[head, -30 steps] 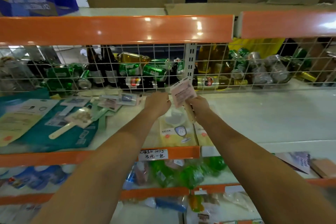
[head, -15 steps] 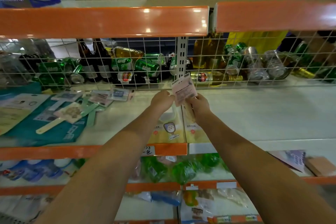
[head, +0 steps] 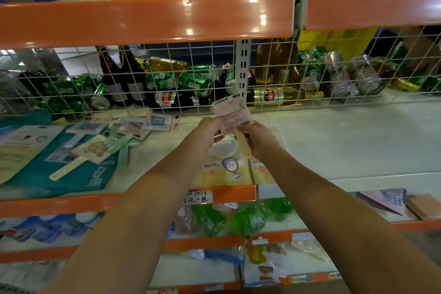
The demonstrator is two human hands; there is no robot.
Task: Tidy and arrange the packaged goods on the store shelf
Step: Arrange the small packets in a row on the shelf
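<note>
A pink pack with a cream handle is held upright above the shelf, just in front of the wire mesh. It is pinched at its left edge by the left hand, and its lower right part is gripped by the right hand, fingers curled round it. Below lie yellow packs; well to the left, similar packs are scattered over a teal sheet. The label is too blurred to be read, so the product is probably a small paddle brush. The pack is best squared with both hands, carried left by its card edges, and laid flat with the handle aligned to its fellows. The handle should be kept clear of the mesh.
</note>
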